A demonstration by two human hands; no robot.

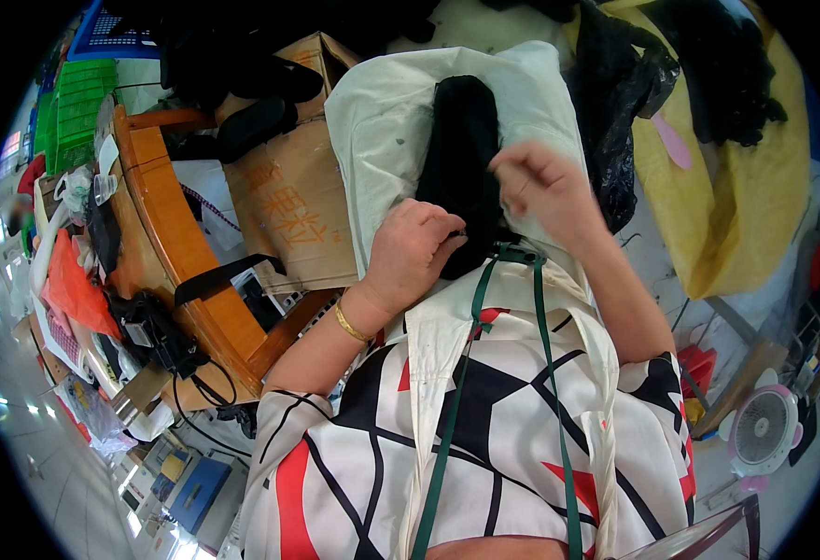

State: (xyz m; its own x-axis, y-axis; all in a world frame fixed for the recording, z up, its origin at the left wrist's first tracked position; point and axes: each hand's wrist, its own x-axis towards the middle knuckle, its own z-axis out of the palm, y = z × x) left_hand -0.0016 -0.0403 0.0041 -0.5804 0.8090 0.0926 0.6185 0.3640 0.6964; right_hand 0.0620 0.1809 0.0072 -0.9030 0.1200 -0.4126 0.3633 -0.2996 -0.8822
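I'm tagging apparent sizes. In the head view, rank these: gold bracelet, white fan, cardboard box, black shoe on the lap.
1. Cardboard box
2. Black shoe
3. White fan
4. Gold bracelet

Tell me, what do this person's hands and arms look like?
The left hand and right hand wear no gloves, though the right is blurred. A gold-coloured bracelet circles the left wrist. The left sleeve and right sleeve are short, part of a white top patterned in black and red.
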